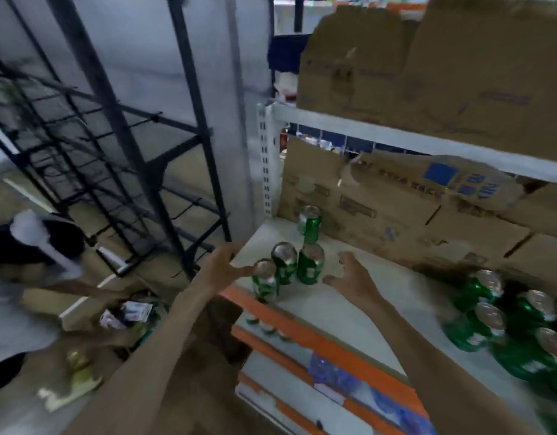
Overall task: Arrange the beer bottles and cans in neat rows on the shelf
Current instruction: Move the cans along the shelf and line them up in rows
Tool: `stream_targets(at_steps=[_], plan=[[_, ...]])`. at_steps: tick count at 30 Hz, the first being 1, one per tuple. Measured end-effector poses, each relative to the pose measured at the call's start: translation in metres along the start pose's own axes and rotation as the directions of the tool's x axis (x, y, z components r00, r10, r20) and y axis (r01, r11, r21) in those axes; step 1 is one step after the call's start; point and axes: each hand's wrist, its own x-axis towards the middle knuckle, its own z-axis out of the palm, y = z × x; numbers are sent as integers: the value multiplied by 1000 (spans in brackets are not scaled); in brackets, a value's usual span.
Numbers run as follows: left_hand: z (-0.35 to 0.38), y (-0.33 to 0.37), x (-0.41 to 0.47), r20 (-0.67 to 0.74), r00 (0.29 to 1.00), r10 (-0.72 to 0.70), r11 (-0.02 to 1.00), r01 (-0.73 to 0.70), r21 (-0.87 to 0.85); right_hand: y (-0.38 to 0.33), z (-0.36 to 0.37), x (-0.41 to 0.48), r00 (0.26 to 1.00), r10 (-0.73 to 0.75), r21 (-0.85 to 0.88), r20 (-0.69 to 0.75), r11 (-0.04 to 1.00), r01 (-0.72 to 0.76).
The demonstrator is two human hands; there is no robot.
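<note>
A short line of green drinks stands at the centre of the frame, on the left end of the white shelf [349,318]. It runs from the front edge back toward the upper right. The front can [266,282] is nearest, green with a silver top. The second can [285,262] stands just behind it and looks to be touching it. Next comes a green bottle [310,262] with a narrow neck, and a farthest can [310,215] shows behind that neck. Blur hides the labels. At the right edge of the frame a cluster of green cans [506,324] stands upright, packed close together.

Both bare forearms reach in from the bottom of the frame. The left hand [228,263] has straight fingers stretched toward the front can, the fingertips at its upper rim and the thumb raised. The right hand [354,277] hovers over the shelf just right of the bottle. Its fingers are spread and slightly bent, holding nothing.

An orange strip [318,343] runs along the shelf's front edge. Cardboard boxes [380,215] fill the back of the shelf behind the drinks. Above them, a white beam [396,136] carries more cardboard [443,73]. At upper left stands a black wire rack [114,158], and at lower left another person [26,277] in a white sleeve bends toward the floor.
</note>
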Motion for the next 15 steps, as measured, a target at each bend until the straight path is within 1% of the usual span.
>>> stream_targets(at_steps=[2,4,6,8,11,15], plan=[[-11,-27,5,77,997,-4,999,7,-41,-10,13,13,999,30,28,-27,999,-29],[-12,-44,14,118,993,9,993,5,-120,-19,23,23,997,38,23,-67,999,-36],[-7,-49,18,178,983,37,987,-8,-160,-23,30,29,995,36,11,-90,999,-35],[2,-49,24,229,969,91,983,-51,-175,-25,35,33,994,35,8,-105,999,-35],[13,-44,33,256,950,180,976,-140,-167,-25,40,39,986,34,3,-162,999,-34],[23,-50,43,258,933,251,964,-217,-156,-22,45,41,983,60,36,-173,998,-55]])
